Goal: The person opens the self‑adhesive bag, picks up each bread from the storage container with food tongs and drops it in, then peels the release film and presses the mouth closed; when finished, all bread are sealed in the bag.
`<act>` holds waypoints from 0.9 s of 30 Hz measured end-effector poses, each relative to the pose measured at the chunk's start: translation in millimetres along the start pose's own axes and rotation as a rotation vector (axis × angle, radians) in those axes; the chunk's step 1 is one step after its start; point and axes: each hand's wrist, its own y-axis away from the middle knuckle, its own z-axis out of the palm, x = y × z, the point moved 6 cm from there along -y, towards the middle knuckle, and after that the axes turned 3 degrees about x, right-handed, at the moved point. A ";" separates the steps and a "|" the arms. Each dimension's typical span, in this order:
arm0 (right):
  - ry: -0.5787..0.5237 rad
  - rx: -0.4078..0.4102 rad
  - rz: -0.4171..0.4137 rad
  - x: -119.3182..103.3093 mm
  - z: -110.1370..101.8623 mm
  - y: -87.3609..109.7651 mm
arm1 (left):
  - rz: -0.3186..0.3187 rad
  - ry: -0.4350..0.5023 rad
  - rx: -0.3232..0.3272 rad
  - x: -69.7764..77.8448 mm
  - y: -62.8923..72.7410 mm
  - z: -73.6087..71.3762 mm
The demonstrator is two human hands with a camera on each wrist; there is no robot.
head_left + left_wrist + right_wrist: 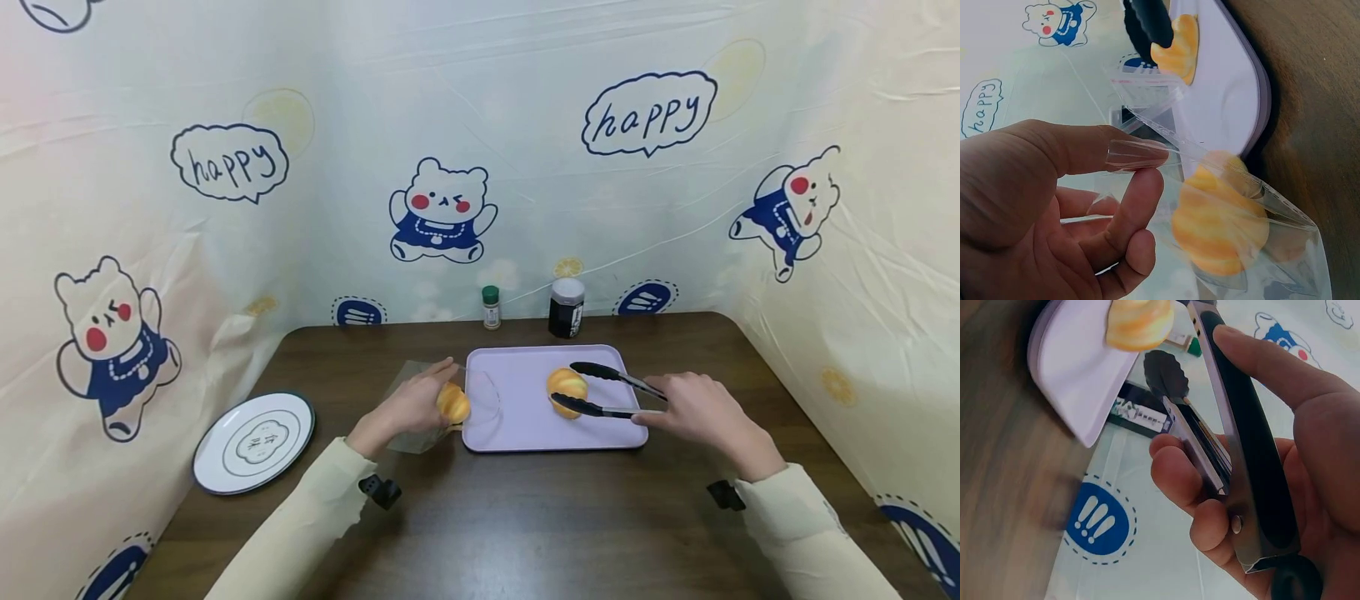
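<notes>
Between thumb and finger, my left hand (408, 406) pinches the edge of a clear plastic bag (1300, 250). A golden-yellow bread roll (1219, 219) lies inside the bag, next to the left edge of the lilac tray (517, 425). My right hand (697, 412) grips black-and-silver tongs (1254, 444), thumb on one arm and fingers round the other. The tips of the tongs stand apart over a second bread roll (564, 383) on the tray, one at its upper side and one across its lower part. Whether they touch it is unclear.
A white dark-rimmed plate (213, 471) rests at the left of the brown table (510, 525). Behind the tray stand a small green-capped bottle (491, 310) and a dark jar with a whitish lid (566, 312). Patterned cloth (525, 192) hangs around the table.
</notes>
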 end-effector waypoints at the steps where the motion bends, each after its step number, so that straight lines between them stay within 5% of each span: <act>1: -0.001 -0.010 0.000 1.2 0.8 0.5 | -0.003 0.001 0.000 -0.1 0.2 -0.2; 12: -0.038 -0.065 0.041 7.6 7.2 8.3 | -0.021 0.012 -0.002 -0.9 1.8 -1.2; 27: -0.031 -0.031 0.023 3.4 12.0 11.1 | -0.005 0.027 -0.023 -0.4 1.4 1.0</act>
